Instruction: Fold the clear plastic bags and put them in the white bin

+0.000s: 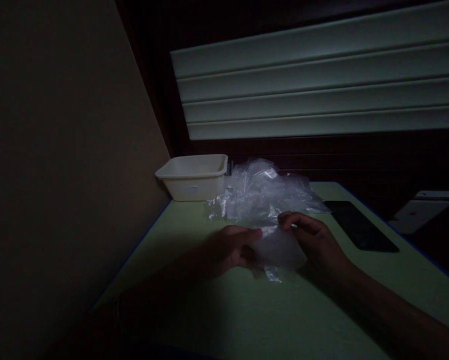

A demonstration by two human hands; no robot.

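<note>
Both of my hands meet over a small clear plastic bag [279,252] on the green table [247,310]. My left hand [228,247] pinches the bag's left edge with curled fingers. My right hand [314,240] grips its top right edge, fingers bent around the film. Just behind the hands lies a crumpled heap of clear plastic bags [260,192]. The room is dim and fine detail of the bag is hard to read.
A white plastic tub [192,177] stands at the table's far left corner, near the wall. A dark flat phone-like slab [359,225] lies to the right. Blue tape edges the table. A blind [322,85] hangs behind.
</note>
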